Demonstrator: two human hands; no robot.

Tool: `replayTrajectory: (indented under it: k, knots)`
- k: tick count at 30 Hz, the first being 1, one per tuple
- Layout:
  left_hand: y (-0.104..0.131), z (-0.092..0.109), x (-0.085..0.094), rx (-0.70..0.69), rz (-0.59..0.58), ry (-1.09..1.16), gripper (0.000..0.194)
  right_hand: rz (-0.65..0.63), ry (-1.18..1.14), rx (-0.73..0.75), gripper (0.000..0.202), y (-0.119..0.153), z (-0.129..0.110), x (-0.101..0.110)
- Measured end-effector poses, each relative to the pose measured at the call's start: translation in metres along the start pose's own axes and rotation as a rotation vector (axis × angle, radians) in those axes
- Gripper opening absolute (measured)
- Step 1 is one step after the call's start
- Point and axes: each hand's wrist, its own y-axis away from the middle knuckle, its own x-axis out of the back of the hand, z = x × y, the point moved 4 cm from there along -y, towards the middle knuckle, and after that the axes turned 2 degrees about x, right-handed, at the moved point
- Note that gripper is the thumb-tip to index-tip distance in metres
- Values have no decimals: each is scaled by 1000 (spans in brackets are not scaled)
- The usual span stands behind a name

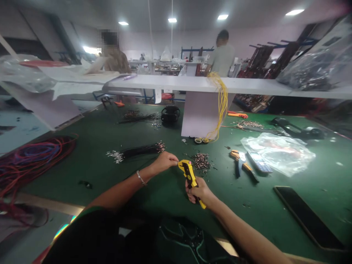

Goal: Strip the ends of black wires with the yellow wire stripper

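Observation:
My right hand (200,191) is wrapped round the handles of a yellow and black wire stripper (188,174), its head pointing away from me. At the tool's jaws, my left hand (166,161) has its fingertips pinched together; what they hold is too small to make out. Behind that hand lies a bundle of black wires (140,150) with bare, shiny ends. Just right of the stripper's head is a pile of small copper-coloured pieces (202,162).
Orange-handled cutters (243,163), a keypad phone (259,162), a clear plastic bag (280,152) and a black smartphone (308,216) lie to the right. Red and blue cables (41,154) are heaped left. A white shelf (170,83) with hanging yellow wires (223,99) crosses the back; two people stand beyond.

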Motion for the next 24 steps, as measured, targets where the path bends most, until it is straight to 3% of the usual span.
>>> replayTrajectory:
  k: [15,24]
  knots:
    - [2,8,3,21,-24,31,21,-71,-123,-13,21,2,0,7]
    - [5,12,1,-5,-44,79,24,-174,-196,-54,17,9,-16,3]
